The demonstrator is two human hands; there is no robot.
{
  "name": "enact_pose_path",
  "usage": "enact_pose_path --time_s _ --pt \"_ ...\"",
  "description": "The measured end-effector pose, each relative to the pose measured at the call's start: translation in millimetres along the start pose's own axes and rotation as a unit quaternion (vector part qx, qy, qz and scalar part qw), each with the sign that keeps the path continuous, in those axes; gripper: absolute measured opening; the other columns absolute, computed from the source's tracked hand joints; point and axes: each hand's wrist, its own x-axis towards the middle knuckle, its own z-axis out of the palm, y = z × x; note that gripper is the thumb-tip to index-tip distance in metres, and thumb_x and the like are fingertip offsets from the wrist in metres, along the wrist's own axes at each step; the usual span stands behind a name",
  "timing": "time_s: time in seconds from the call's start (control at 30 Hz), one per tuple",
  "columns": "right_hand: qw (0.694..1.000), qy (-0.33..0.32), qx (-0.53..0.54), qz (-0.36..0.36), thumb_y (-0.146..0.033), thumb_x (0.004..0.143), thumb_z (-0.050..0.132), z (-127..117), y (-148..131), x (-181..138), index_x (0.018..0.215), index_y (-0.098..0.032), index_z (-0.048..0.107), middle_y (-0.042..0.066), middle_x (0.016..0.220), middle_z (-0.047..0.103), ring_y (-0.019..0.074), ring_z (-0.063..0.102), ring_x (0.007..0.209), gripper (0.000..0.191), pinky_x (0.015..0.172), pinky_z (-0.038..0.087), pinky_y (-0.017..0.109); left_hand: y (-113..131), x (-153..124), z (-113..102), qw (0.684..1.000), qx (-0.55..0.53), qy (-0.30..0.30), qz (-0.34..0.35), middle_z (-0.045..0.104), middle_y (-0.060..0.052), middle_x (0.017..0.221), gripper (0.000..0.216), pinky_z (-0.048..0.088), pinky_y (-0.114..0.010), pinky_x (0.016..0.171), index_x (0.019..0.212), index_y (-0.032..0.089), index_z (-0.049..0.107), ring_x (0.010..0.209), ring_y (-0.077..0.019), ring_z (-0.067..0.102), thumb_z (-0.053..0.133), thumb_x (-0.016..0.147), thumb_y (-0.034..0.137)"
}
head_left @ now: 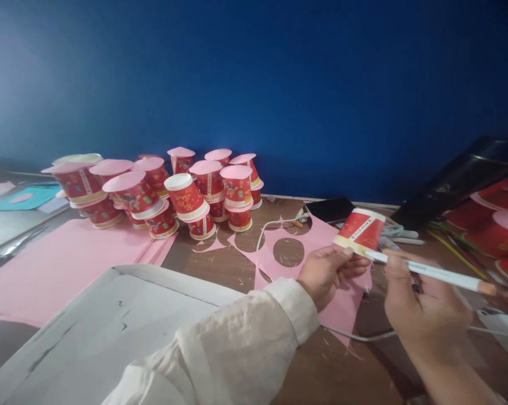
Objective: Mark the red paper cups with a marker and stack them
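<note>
A red paper cup (363, 229) with a white strip and a yellow band is tilted, its yellow band towards me. My left hand (327, 273) grips it by that lower band, fingers bent beneath. In my right hand (425, 306), slightly blurred, is a slim white pen (439, 271) with an orange-brown end. Its other end points left at the cup's yellow band; I cannot tell whether it touches. Below the hands lies a pink paper sheet (346, 306) with round holes cut out.
Stacked red cups (201, 185), several topped with pink paper discs, stand along the blue wall (254, 84). Pink sheets (80, 253) and a white board (152, 315) lie left. A black phone (332, 209), white cable (355, 336) and black cylinder (460, 174) are around the right side.
</note>
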Motion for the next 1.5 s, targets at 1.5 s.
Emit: enact_pose_path --time_s 1.5 --pt "0.987 -0.009 0.15 0.047 -0.02 0.101 0.053 0.5 -16.5 2.1 0.107 -0.021 0.066 0.006 0.1 0.073 0.0201 0.069 0.096 0.014 0.089 0.052 0.039 3.7 -6.8 5.3 0.995 0.053 0.078 0.021 0.075 -0.006 0.079 0.006 0.061 -0.021 0.071 0.079 0.012 0.071 0.073 -0.0137 0.071 0.076 0.079 0.008"
